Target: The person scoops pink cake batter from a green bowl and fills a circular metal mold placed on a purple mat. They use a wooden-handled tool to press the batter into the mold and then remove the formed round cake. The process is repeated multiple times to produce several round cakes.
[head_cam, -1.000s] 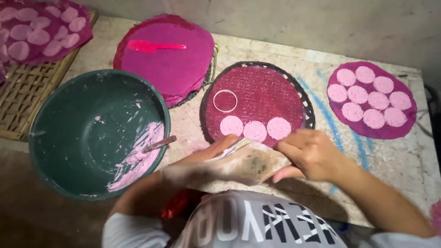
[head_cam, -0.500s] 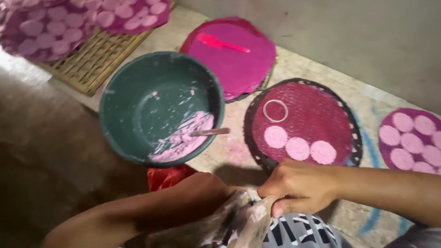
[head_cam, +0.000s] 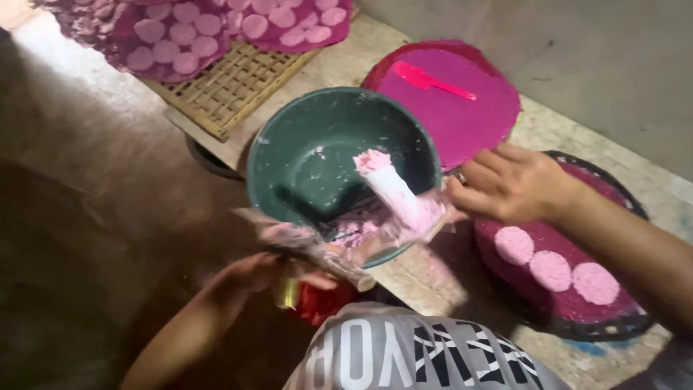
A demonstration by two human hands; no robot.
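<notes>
Clear plastic piping bag (head_cam: pixel 339 242) smeared with pink batter, stretched across the near rim of the dark green bowl (head_cam: pixel 303 155), long axis running left to right. Left hand (head_cam: pixel 253 278) closed on its lower-left end, below the bowl's near-left edge; right hand (head_cam: pixel 516 180) pinching the other end at the bowl's right rim, fingers curled. A batter-coated scoop (head_cam: pixel 390 188), probably a spoon handle, leaning up from the bag toward bowl centre. Right of the bowl, a dark round tray (head_cam: pixel 613 318) under a magenta cloth with three pink discs (head_cam: pixel 552 267). Behind, a magenta cloth-covered tray (head_cam: pixel 462 108) bearing a pink spatula (head_cam: pixel 429 79). At far left, a woven bamboo rack (head_cam: pixel 231 90). Open room to the bowl's left.
</notes>
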